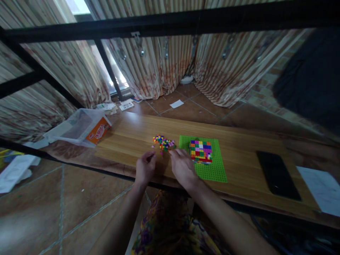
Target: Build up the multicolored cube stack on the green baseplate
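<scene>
A loose pile of small toy bricks (164,142) in many colours lies on the wooden board, just beyond both hands. My left hand (145,167) is at the near left of the pile, fingers curled into a pinch; whatever they hold is too small to make out. At the pile's near right edge, my right hand (183,168) has its fingertips drawn together, and I cannot make out what is between them. To its right lies a green baseplate (217,170), bearing a blocky multicoloured brick build (201,151).
A clear plastic bin (79,127) with an orange label stands at the board's left end. A black phone-like slab (277,175) and a white paper sheet (320,187) lie at the right. A dark metal bar (170,26) crosses above, before striped curtains (170,67).
</scene>
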Available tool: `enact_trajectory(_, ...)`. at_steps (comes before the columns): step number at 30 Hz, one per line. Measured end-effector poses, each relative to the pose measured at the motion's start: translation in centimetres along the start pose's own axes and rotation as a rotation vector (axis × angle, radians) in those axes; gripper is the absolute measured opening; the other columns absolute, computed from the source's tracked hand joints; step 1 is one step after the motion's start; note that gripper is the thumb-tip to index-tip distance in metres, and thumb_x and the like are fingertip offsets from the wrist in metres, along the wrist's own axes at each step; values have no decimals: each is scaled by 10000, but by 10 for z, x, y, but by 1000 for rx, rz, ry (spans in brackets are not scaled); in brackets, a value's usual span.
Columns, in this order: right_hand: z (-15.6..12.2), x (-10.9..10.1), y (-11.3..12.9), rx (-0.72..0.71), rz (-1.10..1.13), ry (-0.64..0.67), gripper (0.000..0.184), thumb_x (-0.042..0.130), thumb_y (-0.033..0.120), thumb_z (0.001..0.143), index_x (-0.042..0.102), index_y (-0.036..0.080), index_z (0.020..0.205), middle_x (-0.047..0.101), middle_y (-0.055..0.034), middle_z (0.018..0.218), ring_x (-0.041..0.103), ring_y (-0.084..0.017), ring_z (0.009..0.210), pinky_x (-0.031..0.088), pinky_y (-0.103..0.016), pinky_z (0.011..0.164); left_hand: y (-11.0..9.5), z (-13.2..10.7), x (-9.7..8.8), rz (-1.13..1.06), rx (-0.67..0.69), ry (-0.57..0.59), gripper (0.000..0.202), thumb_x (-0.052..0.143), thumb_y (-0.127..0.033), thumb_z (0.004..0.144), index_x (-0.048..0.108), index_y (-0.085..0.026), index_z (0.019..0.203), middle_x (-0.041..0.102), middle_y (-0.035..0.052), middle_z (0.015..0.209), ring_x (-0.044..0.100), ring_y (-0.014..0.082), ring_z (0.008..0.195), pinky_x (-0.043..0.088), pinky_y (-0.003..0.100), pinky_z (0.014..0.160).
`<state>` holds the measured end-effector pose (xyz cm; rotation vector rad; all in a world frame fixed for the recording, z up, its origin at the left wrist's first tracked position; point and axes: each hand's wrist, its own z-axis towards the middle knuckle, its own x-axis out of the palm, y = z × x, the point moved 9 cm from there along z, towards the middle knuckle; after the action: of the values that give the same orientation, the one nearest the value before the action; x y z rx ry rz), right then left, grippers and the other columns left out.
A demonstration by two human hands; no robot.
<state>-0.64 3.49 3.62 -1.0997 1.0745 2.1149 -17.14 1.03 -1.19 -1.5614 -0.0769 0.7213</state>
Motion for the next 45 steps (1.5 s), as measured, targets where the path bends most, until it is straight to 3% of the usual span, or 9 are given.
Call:
enact_trajectory(7,24,46,-16,115,-36,-34,346,405,4,878,617,131,1120,635,-189,1218,589,-257,1158,509,-385,911,-29,16,25,419,241,93,222,508,-223,860,706,-199,957,700,73,961,652,178,843,505,290,784)
enact_trajectory(11,22,51,-19,151,-23,7,327,393,20,891,607,126,1114,621,-187,1235,608,-239,1127,514,-351,881,-35,18,38,547,310,144,256,473,-216,885,703,-222,997,684,66,1025,638,173,875,491,266,785)
enact_trajectory(14,14,38,-14,154,6,30,236,417,80,911,627,157,985,684,-143,1036,660,-223,936,527,-331,780,-37,20,43,618,317,157,258,460,-250,902,700,-233,994,680,62,1048,635,178,904,482,260,799)
enact_trajectory(17,-6,10,-9,126,119,-19,183,458,161,927,628,199,867,674,-65,838,646,-190,772,517,-302,699,-37,21,45,685,303,170,254,462,-279,902,696,-230,988,678,70,1049,636,190,904,475,269,786)
enact_trajectory(20,-33,-24,-17,139,297,-114,182,482,194,933,657,224,896,671,-29,837,643,-160,776,517,-281,720,-39,21,46,723,303,172,256,471,-294,893,684,-226,1017,673,83,1073,638,207,913,472,282,763)
enact_trajectory(26,-66,-72,-67,315,415,-281,194,523,200,909,709,235,953,669,-52,955,653,-171,877,544,-315,779,-43,22,51,800,257,166,236,471,-281,878,687,-213,944,688,90,1028,649,215,869,455,283,708)
enact_trajectory(30,-64,-77,-79,339,410,-308,215,502,200,909,710,220,961,667,-69,971,655,-176,865,556,-320,757,-47,25,53,854,205,190,238,463,-254,866,691,-195,897,697,104,979,653,217,843,448,282,688)
enact_trajectory(38,-52,-72,-68,343,173,-301,205,497,195,906,699,219,924,709,-56,886,666,-185,775,520,-310,709,-48,27,54,898,185,216,219,465,-245,862,675,-190,889,699,109,958,658,240,850,441,291,673)
enact_trajectory(45,-49,-66,-66,331,79,-288,187,512,232,912,690,219,854,706,-44,830,650,-185,745,493,-303,708,-69,1,55,592,317,177,191,498,-225,860,667,-198,946,679,85,984,644,217,882,483,298,753)
